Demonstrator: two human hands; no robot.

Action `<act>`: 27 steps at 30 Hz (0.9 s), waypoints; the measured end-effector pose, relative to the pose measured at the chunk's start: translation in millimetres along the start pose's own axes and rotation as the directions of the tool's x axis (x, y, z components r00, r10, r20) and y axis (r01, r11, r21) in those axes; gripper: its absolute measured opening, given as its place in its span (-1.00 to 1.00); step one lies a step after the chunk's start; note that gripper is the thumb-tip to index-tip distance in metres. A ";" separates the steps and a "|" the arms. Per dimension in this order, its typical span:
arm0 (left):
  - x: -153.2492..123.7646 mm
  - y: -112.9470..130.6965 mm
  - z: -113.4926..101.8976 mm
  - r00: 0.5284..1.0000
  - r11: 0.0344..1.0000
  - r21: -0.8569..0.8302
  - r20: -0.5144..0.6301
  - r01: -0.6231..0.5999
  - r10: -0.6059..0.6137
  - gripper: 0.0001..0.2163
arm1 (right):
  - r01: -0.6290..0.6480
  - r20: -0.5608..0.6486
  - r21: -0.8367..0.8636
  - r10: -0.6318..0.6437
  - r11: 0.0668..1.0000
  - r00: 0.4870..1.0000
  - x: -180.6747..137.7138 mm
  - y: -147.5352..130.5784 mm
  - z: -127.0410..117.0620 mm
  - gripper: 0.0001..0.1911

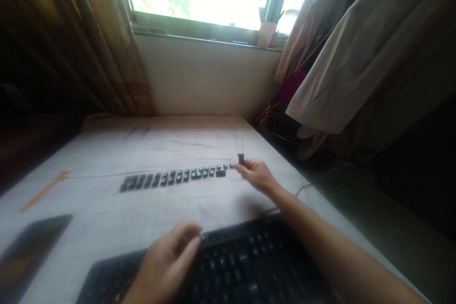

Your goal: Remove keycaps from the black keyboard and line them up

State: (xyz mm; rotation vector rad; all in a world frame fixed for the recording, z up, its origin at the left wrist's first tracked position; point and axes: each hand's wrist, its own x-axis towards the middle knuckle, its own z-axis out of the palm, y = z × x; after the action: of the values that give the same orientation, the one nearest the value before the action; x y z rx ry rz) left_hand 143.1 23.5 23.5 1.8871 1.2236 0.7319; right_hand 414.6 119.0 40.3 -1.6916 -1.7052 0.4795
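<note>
The right hand (257, 174) grips a wire-looped tool (241, 158) at the end of the loose keycaps (172, 178); the left hand (167, 257) curls at the black keyboard (231, 266), whether holding anything I cannot tell.

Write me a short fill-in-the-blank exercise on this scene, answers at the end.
The thin wire tool with a black handle is held in the person's ____ hand.
The long, narrow orange strip lies to the ____ of the small black keycaps.
The flat plastic keyboard by the left hand is coloured ____.

Missing words: right; left; black.
</note>
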 end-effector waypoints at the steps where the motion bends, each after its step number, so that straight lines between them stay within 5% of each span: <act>1: 0.1 0.3 0.2 1.000 1.000 0.021 0.004 -0.019 0.019 -0.85 | -0.004 -0.017 0.045 0.005 0.999 1.000 -6.1 1.1 -6.6 -0.54; 9: -5.5 -0.7 3.2 0.960 0.934 0.226 0.031 -0.278 0.278 -0.85 | -0.071 -0.090 0.328 0.106 0.942 0.990 -72.9 0.4 -39.7 -0.43; 13: 23.8 16.6 1.2 0.923 0.811 0.456 0.068 -0.367 0.379 -0.79 | -0.095 -0.145 0.424 0.172 0.900 0.974 -93.2 6.2 -34.2 -0.48; 18: 90.5 32.9 23.6 0.936 0.585 0.739 0.187 -0.334 0.298 -0.67 | -0.106 -0.232 0.481 0.243 0.870 0.942 -99.7 23.4 -26.9 -0.52; 23: 127.1 28.3 52.4 0.951 0.570 0.768 0.171 -0.293 0.258 -0.69 | -0.034 -0.279 0.487 0.192 0.873 0.941 -100.8 30.3 -25.7 -0.58; 27: 134.0 25.7 55.2 0.954 0.566 0.775 0.161 -0.281 0.253 -0.75 | -0.034 -0.279 0.510 0.202 0.859 0.939 -101.8 29.7 -26.1 -0.60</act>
State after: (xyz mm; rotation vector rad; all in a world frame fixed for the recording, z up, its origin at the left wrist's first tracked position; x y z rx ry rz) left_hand 249.7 125.1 22.7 2.8657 1.3812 0.2812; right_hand 446.5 17.1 17.5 -1.4009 -1.1172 0.6033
